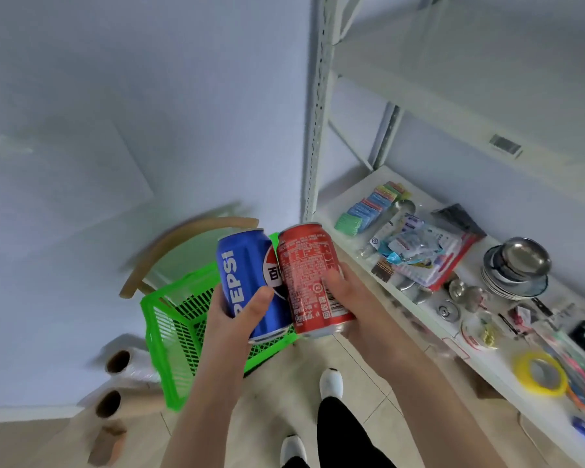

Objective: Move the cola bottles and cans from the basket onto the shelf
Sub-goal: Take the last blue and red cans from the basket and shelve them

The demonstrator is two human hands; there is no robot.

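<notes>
My left hand (232, 315) grips a blue Pepsi can (247, 275), thumb across its front. My right hand (355, 298) grips a red Coca-Cola can (309, 275). The two cans are held side by side, touching, in the air above a green plastic basket (169, 319) that sits on a wooden chair. What lies inside the basket is hidden behind the cans and my arms. The white metal shelf (348, 194) stands to the right of the cans, and its lower board is covered with small goods.
On the shelf board lie coloured sponges (372, 206), packaged items (419, 251), stacked steel bowls (517, 265) and a yellow tape roll (541, 373). An upper shelf board (453, 79) looks bare. Rolls with cardboard cores (115, 383) lie at lower left. My feet stand on the tiled floor.
</notes>
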